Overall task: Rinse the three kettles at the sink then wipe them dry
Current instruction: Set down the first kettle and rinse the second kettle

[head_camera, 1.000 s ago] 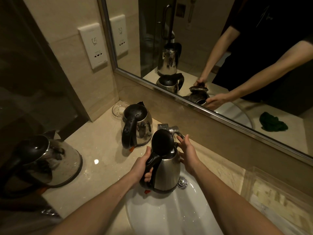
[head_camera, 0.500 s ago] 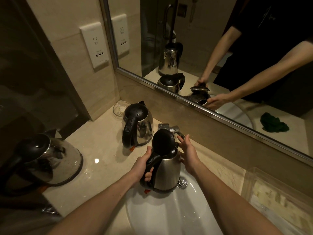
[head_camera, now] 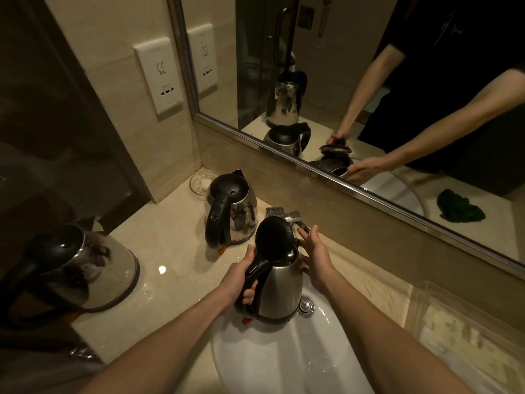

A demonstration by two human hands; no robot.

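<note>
Head view. The first kettle (head_camera: pixel 279 288) is held upright at the centre of the frame, over the back rim of the sink (head_camera: pixel 284 359) and just below the tap (head_camera: pixel 287 216). Its lid (head_camera: pixel 274 237) is tipped open, judged to be so that water can be taken in for rinsing. The left hand (head_camera: pixel 238 282) is wrapped round the black handle, fingers curled beneath it, so the weight is carried there. The right hand (head_camera: pixel 316 260) is spread, its fingers straight and pointed towards the tap lever. Contact with the kettle wall cannot be confirmed.

The second kettle (head_camera: pixel 231 209) is stood on the bench (head_camera: pixel 170 251) left of the tap, lid shut, droplets noted on it. The third kettle (head_camera: pixel 76 268) is stood at the left edge of the frame.

All three bodies are of polished steel, tapered upwards, with smooth black plastic lids and handles. The bench is of glossy pale stone; the sink is of white glazed ceramic. A crumpled green cloth (head_camera: pixel 460 207) is seen only in the mirror, at right.
</note>
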